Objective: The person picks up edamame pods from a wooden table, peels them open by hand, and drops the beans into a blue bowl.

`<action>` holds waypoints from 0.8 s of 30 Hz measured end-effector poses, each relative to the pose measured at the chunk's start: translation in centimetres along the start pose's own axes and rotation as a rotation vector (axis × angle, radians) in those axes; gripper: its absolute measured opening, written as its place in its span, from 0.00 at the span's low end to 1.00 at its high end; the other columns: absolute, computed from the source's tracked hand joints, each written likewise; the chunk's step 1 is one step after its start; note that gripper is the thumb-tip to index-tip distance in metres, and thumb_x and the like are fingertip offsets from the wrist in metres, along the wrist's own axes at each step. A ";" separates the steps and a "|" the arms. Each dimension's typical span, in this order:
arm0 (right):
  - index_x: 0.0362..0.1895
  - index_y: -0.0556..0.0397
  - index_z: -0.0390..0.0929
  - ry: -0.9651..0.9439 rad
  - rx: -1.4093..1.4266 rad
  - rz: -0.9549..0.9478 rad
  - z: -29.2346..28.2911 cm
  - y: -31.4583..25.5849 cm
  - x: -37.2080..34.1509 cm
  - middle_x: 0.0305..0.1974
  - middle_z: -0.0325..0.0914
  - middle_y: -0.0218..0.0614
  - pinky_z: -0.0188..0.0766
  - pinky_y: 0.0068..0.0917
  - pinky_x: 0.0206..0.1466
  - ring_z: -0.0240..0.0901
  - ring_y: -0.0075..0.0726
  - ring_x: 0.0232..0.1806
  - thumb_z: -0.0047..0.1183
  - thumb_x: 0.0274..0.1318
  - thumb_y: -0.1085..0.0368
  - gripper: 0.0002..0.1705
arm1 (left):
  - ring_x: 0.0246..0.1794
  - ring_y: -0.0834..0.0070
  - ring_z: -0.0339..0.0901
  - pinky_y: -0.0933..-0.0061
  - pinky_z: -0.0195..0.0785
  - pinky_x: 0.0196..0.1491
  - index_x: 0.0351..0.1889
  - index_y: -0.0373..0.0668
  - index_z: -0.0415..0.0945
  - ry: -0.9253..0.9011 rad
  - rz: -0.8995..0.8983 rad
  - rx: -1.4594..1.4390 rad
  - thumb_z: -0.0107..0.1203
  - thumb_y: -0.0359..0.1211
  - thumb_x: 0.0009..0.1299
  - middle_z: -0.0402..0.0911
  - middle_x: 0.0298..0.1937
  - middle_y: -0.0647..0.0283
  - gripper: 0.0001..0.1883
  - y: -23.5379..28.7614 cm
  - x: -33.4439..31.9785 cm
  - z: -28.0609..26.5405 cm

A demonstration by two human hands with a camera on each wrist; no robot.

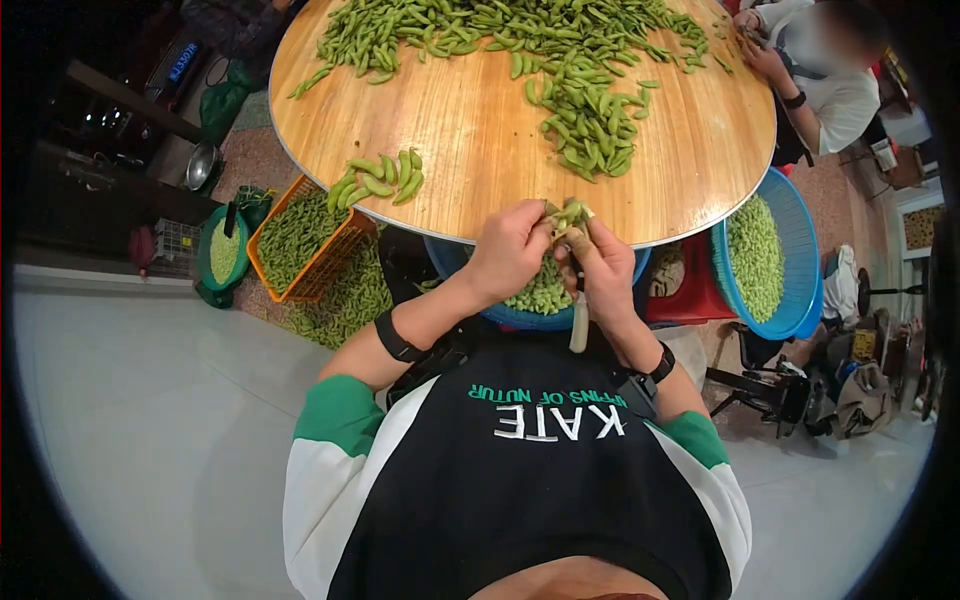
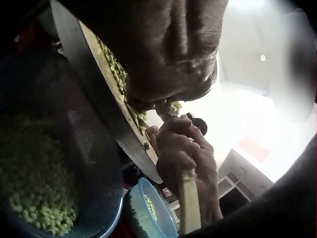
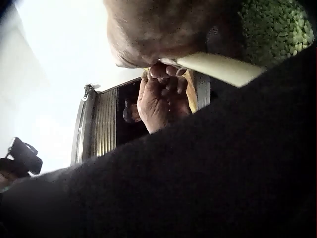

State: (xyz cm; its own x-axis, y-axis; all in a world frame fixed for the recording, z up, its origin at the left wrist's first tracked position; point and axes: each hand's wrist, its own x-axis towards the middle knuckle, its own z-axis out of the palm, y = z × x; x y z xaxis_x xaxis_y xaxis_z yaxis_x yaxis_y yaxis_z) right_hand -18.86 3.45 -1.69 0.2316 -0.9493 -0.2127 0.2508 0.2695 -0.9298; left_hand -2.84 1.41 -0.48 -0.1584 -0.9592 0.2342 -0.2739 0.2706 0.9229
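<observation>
At the table's near edge in the head view, my left hand point(image 1: 508, 250) pinches green soybean pods point(image 1: 570, 215) with its fingertips. Beside it my right hand point(image 1: 600, 265) touches the same pods with thumb and fingers, while its other fingers curl round a knife with a pale handle point(image 1: 579, 325). That handle point(image 3: 218, 68) sticks out below the palm in the right wrist view; the blade is hidden. Right under both hands stands a blue tub point(image 1: 535, 320) of shelled green beans point(image 1: 540, 290). A small group of pods point(image 1: 378, 180) lies at the table edge on the left.
Large heaps of pods point(image 1: 590, 110) cover the far part of the round wooden table point(image 1: 450, 130). An orange crate point(image 1: 300, 190) of pods stands left, a blue basket point(image 1: 795, 260) of beans right. Another person point(image 1: 825, 80) sits across at the right.
</observation>
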 end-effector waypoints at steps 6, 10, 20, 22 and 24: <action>0.49 0.60 0.70 0.274 -0.791 -0.659 -0.3 0.9 1.8 0.32 0.73 0.45 0.70 0.35 0.34 0.71 0.49 0.28 0.55 0.51 0.73 0.19 | 0.31 0.44 0.72 0.52 0.66 0.34 0.29 0.32 0.68 -0.014 0.130 0.263 0.49 0.26 0.62 0.73 0.28 0.44 0.05 0.3 -0.3 0.2; 0.46 0.60 0.70 0.224 -0.907 -0.863 -0.3 0.7 2.1 0.31 0.70 0.48 0.69 0.38 0.32 0.70 0.56 0.30 0.54 0.46 0.76 0.18 | 0.31 0.45 0.72 0.51 0.65 0.34 0.29 0.33 0.68 -0.071 0.094 0.252 0.50 0.27 0.62 0.72 0.27 0.44 0.05 1.1 -0.9 0.2; 0.36 0.59 0.68 0.012 -0.959 -0.825 -1.4 0.4 1.7 0.28 0.67 0.48 0.67 0.41 0.29 0.69 0.56 0.29 0.53 0.41 0.79 0.14 | 0.34 0.52 0.70 0.56 0.66 0.36 0.36 0.33 0.71 0.065 0.291 0.782 0.49 0.21 0.55 0.70 0.32 0.49 0.10 0.8 -0.7 -5.8; 0.36 0.59 0.68 -0.070 -0.908 -0.789 -1.0 0.7 1.2 0.28 0.67 0.48 0.66 0.40 0.29 0.69 0.56 0.29 0.54 0.41 0.79 0.14 | 0.39 0.53 0.69 0.58 0.65 0.42 0.33 0.36 0.70 0.125 0.295 0.972 0.51 0.24 0.57 0.69 0.33 0.50 0.06 -0.5 0.9 -7.9; 0.35 0.59 0.68 -0.138 -0.913 -0.801 -0.7 0.7 1.3 0.27 0.67 0.47 0.65 0.39 0.28 0.69 0.55 0.28 0.55 0.40 0.79 0.14 | 0.41 0.55 0.68 0.55 0.63 0.46 0.33 0.36 0.71 0.169 0.246 1.149 0.52 0.25 0.56 0.71 0.36 0.51 0.07 -2.4 1.8 -9.2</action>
State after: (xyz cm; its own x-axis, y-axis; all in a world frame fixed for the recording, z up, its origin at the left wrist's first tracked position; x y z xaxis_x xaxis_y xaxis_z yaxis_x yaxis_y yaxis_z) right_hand -19.02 2.29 -2.86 0.4265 -0.7543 0.4992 -0.3710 -0.6492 -0.6640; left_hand 6.23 -1.77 0.50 -0.2227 -0.8464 0.4839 -0.9580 0.2821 0.0526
